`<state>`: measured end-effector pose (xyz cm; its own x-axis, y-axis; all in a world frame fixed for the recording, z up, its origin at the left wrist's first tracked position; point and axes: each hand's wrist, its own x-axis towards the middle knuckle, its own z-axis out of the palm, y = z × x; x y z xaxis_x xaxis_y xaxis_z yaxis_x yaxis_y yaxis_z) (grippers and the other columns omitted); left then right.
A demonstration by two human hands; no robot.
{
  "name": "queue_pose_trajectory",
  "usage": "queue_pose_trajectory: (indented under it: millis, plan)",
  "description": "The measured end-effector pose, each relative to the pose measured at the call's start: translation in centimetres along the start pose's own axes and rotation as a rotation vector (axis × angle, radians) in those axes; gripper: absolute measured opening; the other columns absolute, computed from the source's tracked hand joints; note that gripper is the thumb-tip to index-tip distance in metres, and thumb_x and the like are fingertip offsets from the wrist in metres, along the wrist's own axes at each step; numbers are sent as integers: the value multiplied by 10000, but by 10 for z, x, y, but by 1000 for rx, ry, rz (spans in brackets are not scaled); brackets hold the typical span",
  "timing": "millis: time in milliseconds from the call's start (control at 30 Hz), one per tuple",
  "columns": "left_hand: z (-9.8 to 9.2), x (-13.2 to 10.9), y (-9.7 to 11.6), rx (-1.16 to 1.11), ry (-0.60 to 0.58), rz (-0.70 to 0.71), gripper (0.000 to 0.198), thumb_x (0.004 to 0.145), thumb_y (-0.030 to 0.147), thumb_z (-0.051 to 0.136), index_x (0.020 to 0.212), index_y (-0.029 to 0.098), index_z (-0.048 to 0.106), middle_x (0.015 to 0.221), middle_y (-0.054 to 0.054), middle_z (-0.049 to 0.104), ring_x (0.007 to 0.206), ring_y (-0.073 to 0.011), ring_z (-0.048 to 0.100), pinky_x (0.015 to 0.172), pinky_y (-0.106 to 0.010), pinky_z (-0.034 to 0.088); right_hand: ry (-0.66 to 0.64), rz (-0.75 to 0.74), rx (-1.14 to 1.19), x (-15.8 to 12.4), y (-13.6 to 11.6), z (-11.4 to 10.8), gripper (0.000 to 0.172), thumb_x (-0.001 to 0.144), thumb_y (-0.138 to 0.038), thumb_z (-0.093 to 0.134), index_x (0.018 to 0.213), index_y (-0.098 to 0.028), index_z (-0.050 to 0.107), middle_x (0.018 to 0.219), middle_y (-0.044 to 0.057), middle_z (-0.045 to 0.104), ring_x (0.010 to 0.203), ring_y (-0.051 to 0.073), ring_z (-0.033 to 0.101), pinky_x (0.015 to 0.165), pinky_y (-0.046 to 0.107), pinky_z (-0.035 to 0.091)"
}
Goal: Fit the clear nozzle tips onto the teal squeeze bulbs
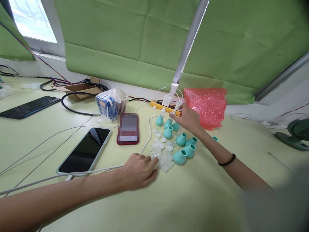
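Note:
My left hand (pixel 140 170) rests low on the table, thumb and forefinger apart, with the forefinger reaching the edge of a pile of small clear plastic pieces (pixel 166 161). Over by the yellow power strip (pixel 156 104), my right hand (pixel 188 118) is held above the teal bulbs, its thumb and forefinger apart and nothing plainly between them. Several round teal bulbs (pixel 180 157) with open necks lie in a loose group beneath and in front of it. One teal bulb (pixel 159 120) has a white pointed piece (pixel 163 111) above its mouth. Small white pieces (pixel 158 144) are scattered beside the bulbs.
A white charger (pixel 166 100) sits on the strip, its cable (pixel 149 129) crossing the table. Two phones (pixel 84 151) (pixel 127 143) lie to the left. A bagged blue box (pixel 107 106), pink bubble wrap (pixel 205 108) and a green fan (pixel 298 135) stand around.

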<state>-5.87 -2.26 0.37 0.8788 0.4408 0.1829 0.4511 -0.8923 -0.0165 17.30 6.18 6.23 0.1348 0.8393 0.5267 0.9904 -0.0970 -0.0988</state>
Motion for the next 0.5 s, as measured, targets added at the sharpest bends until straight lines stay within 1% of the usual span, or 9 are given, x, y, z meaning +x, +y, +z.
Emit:
queue_pose_trajectory:
  millis: [67, 133, 200, 233, 300, 400, 433, 467, 500]
  plan:
    - [0, 0, 0, 7, -14, 3, 221, 832, 284, 263, 850, 150, 438, 627, -34, 555, 487, -189, 529, 425, -285, 369, -105, 37, 52, 10, 4, 7, 491, 668, -573, 466, 875, -131, 519, 766, 105, 602, 706, 241, 549, 531, 287, 344]
    - [0, 0, 0, 6, -16, 8, 220, 830, 279, 262, 844, 151, 441, 625, -35, 554, 488, -193, 528, 426, -291, 371, -195, 7, 119, 15, 8, 13, 441, 687, -566, 450, 716, -136, 547, 681, 92, 599, 666, 223, 554, 528, 282, 355]
    - [0, 0, 0, -4, -5, 8, 219, 830, 276, 263, 850, 151, 441, 623, -38, 553, 490, -191, 529, 433, -291, 373, -208, -34, 168, 16, 9, 16, 421, 710, -545, 440, 603, -148, 527, 612, 68, 583, 619, 197, 552, 527, 276, 371]
    - [1, 0, 0, -10, 4, 6, 219, 829, 276, 265, 854, 150, 442, 621, -39, 552, 490, -189, 528, 437, -289, 373, -176, -46, 185, 15, 9, 15, 414, 727, -534, 427, 601, -151, 520, 627, 65, 583, 627, 193, 554, 540, 278, 383]
    - [1, -1, 0, -20, 25, 2, 220, 826, 280, 270, 858, 148, 443, 615, -38, 548, 486, -181, 525, 442, -282, 371, -45, -57, 224, 10, 6, 6, 386, 783, -498, 363, 695, -155, 517, 776, 85, 587, 739, 200, 556, 619, 299, 408]
    - [0, -1, -1, -37, 55, -7, 221, 821, 286, 282, 859, 147, 450, 620, -35, 546, 490, -168, 523, 457, -269, 371, 273, -96, 363, -4, -1, -23, 312, 853, -413, 244, 866, -177, 448, 995, 100, 523, 942, 184, 504, 774, 325, 398]
    - [0, -2, -1, -49, 67, -10, 222, 821, 288, 284, 863, 147, 451, 626, -33, 548, 493, -164, 523, 462, -266, 370, 437, -160, 512, -12, -5, -36, 263, 852, -392, 267, 864, -187, 432, 987, 95, 524, 943, 182, 510, 779, 333, 403]
    - [-1, -2, -1, -70, 82, -12, 224, 822, 290, 284, 869, 148, 450, 637, -33, 551, 496, -160, 523, 467, -264, 370, 545, -247, 668, -22, -9, -50, 215, 848, -379, 296, 865, -202, 416, 966, 79, 532, 913, 178, 531, 757, 335, 419]
    - [-2, -2, 0, -99, 100, -15, 224, 822, 291, 284, 879, 149, 448, 651, -33, 557, 502, -158, 525, 473, -263, 371, 593, -311, 788, -34, -14, -64, 170, 843, -361, 325, 879, -216, 406, 943, 60, 543, 867, 173, 554, 724, 334, 434]
